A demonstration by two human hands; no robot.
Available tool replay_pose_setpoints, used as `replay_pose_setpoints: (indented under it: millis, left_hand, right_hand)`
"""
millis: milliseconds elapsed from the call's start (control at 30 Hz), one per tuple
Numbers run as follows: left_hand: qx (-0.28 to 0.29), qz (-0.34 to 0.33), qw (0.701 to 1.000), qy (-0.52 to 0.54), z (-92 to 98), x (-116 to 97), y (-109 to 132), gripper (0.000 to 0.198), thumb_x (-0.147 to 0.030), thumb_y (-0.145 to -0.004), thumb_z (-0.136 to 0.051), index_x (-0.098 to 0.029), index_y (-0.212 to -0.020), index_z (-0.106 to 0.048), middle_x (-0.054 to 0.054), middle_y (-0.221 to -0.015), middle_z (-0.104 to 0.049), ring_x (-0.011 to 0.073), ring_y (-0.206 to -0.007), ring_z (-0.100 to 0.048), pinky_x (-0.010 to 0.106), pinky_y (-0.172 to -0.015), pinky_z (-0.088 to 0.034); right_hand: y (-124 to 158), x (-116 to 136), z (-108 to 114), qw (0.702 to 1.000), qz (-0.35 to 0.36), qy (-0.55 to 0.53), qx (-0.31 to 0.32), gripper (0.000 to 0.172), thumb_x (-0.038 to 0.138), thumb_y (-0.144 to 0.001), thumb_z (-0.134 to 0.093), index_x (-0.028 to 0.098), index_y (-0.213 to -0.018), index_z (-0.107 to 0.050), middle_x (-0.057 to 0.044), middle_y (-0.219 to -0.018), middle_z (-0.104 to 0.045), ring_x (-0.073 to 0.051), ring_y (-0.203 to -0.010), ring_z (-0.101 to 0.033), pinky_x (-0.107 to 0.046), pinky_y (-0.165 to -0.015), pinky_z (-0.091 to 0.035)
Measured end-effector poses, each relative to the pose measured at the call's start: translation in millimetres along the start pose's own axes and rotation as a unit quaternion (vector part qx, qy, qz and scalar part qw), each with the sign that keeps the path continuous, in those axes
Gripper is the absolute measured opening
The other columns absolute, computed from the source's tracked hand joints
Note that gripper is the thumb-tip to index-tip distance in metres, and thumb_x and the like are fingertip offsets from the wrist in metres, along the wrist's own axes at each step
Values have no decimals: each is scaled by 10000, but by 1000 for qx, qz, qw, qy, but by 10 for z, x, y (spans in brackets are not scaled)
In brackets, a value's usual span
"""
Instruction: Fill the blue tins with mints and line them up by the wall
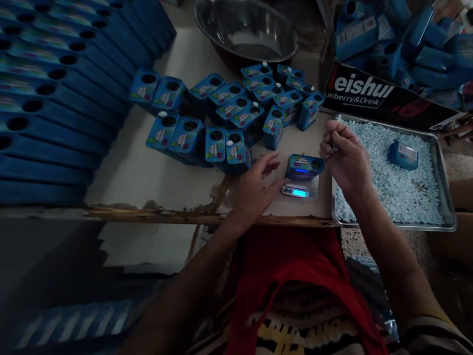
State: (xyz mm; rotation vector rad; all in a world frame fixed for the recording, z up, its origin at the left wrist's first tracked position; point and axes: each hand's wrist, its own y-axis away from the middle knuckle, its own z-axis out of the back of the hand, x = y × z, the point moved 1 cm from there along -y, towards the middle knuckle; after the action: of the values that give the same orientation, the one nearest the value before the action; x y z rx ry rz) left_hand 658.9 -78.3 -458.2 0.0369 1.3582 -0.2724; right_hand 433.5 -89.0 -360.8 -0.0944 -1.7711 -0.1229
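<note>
A small digital scale [294, 191] with a lit blue display sits near the table's front edge. On it stands a blue candy box [303, 166] with a round dark hole in its top. To the left of the scale, my left hand [257, 185] is open, fingers apart and holding nothing. My right hand [346, 155] is closed in a pinch between the box and the tray. What its fingertips hold, if anything, is too small to make out. Right of it, a metal tray [450, 197] holds pale blue and white candies [399, 202], with another blue box [404, 155] lying on them.
Several open blue boxes [186, 134] stand left of the scale, some with white candy pieces on top. Stacked rows of blue boxes [55, 113] fill the far left. A metal bowl [218, 34] stands behind. A black carton [380, 98] full of blue boxes is at back right.
</note>
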Motion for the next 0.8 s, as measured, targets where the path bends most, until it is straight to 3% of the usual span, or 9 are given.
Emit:
replay_pose_setpoints:
  millis: [200, 333, 433, 667, 733, 800]
  left_hand:
    - [10, 0, 1000, 20, -42, -15, -75, 631, -407, -898, -886, -242, -1473, -685, 122, -1394, -779, 304, -1311, -755, 527, -1194, -606]
    - [3, -11, 1000, 28, -3, -68, -67, 592, -399, -890, -890, -237, -1433, -719, 117, -1383, -778, 299, -1275, -763, 519, -1181, -618]
    - [3, -1, 1000, 25, 42, -130, -38, 572, -382, -900, -875, -238, -1432, -719, 111, -1384, -780, 293, -1280, -763, 517, -1194, -616]
    - [7, 8, 999, 30, 82, -222, 22, 567, -417, -906, -873, -237, -1420, -714, 109, -1398, -779, 297, -1294, -765, 520, -1199, -626]
    - [4, 4, 1000, 29, 93, -261, 45, 539, -402, -908, -866, -240, -1403, -726, 102, -1379, -785, 290, -1280, -770, 511, -1194, -632]
    - [-4, -5, 1000, 30, 136, -313, 87, 510, -397, -912, -860, -235, -1380, -740, 101, -1353, -791, 285, -1268, -774, 495, -1184, -641]
  right_hand:
    - [98, -71, -125, 996, 46, 72, 8, 205, 458, -961, -823, 288, -1036, -737, -3, -891, -596, -167, -860, -596, -288, -831, -559]
    - [166, -106, -126, 994, 49, 92, 15, 161, 435, -980, -794, 294, -1046, -752, -14, -945, -646, -183, -916, -631, -316, -889, -579]
    - [222, -102, -119, 994, 56, 90, 28, 158, 419, -989, -764, 301, -1094, -754, -19, -1023, -692, -190, -957, -658, -340, -941, -598]
    - [299, -90, -240, 993, 78, 59, 59, 321, 515, -1027, -707, 329, -1289, -702, -50, -1222, -744, -234, -1134, -720, -429, -1074, -595]
    - [290, -50, -209, 991, 102, 75, 38, 329, 543, -1047, -673, 347, -1310, -684, -60, -1276, -738, -253, -1215, -708, -447, -1068, -595]
    - [292, 35, -16, 982, 139, 123, -23, 282, 521, -1062, -635, 367, -1294, -683, -55, -1308, -729, -261, -1282, -682, -449, -1057, -593]
